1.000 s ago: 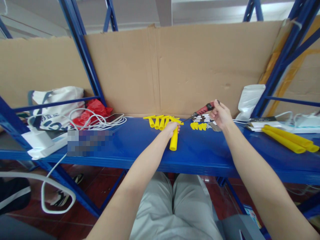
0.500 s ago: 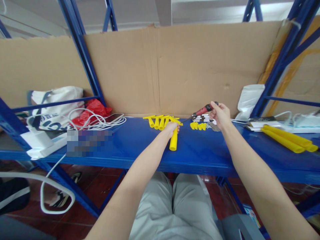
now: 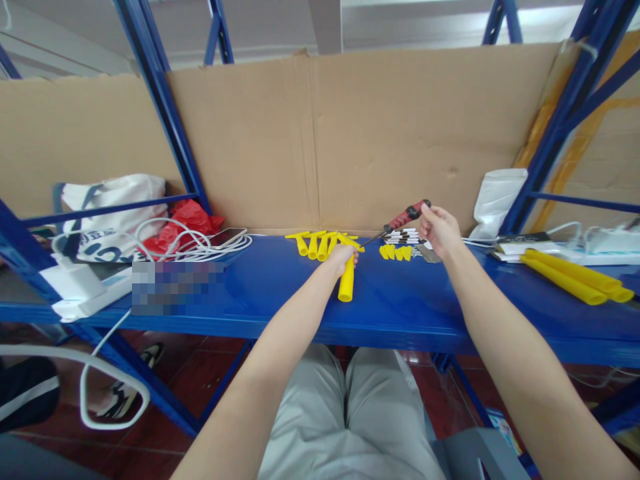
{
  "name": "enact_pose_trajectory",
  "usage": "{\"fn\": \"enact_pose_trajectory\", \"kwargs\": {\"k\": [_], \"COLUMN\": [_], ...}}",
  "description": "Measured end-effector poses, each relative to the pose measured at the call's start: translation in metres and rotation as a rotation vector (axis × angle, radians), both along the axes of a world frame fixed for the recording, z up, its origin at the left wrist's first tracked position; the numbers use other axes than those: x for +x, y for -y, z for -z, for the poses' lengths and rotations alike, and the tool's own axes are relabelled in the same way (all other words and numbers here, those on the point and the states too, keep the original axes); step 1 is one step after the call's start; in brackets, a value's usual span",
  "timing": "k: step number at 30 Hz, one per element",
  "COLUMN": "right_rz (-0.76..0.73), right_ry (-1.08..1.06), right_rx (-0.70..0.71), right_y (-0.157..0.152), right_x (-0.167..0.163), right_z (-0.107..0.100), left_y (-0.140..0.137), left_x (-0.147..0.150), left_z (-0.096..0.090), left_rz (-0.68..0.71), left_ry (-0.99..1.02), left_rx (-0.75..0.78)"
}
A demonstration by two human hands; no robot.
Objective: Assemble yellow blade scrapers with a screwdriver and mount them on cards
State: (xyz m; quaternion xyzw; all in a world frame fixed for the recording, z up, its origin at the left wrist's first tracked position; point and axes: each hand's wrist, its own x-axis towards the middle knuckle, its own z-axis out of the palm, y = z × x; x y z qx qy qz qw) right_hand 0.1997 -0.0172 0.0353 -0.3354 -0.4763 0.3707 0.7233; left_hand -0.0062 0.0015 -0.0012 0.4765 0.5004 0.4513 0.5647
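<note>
My left hand (image 3: 344, 258) is closed around a yellow tube (image 3: 346, 285), its open end toward me. My right hand (image 3: 440, 232) pinches the butt of a red and black screwdriver (image 3: 406, 216) between thumb and fingertips. The screwdriver slants down to the left, its thin shaft reaching the head of the yellow piece beside my left fingers. The exact contact of its tip is too small to tell. Several yellow T-shaped pieces (image 3: 313, 248) lie just behind my left hand. Small yellow wedge-like parts (image 3: 396, 253) and striped white-and-dark strips (image 3: 403, 236) lie between my hands.
Long yellow tubes (image 3: 570, 277) lie at the right of the blue table (image 3: 280, 307). A cardboard sheet (image 3: 390, 133) stands behind. On the left are coiled white cables (image 3: 200, 241), a red plastic bag (image 3: 187, 223), a cloth bag (image 3: 120, 213) and a power strip (image 3: 100, 293).
The screwdriver's handle has shifted slightly left and up, and my right fingers have moved a little at its butt. My left hand keeps its hold on the yellow tube.
</note>
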Motion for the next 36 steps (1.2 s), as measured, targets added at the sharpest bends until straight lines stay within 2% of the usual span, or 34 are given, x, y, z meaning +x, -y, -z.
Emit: {"fn": "enact_pose_trajectory", "kwargs": {"k": [6,16,26,30,36], "right_rz": [0.048,-0.076,0.034,-0.012,-0.16], "right_ry": [-0.033,0.011,-0.051,-0.022,-0.018], "right_rx": [0.002,-0.002,0.014,-0.009,0.023], "right_y": [-0.007,0.001,-0.003,0.0,0.005], "right_x": [0.004,0.001,0.001,0.001,0.001], "right_z": [0.004,-0.002,0.002,0.001,-0.002], "left_y": [-0.002,-0.004,-0.001,-0.001,-0.002], "left_x": [0.0,0.0,0.0,0.0,-0.001], "left_z": [0.001,0.001,0.0,-0.001,0.0], "left_rz": [-0.002,-0.028,-0.001,-0.016,-0.014], "left_ry": [0.041,0.0,-0.026,-0.025,-0.016], "left_rx": [-0.005,0.003,0.014,0.018,0.018]}}
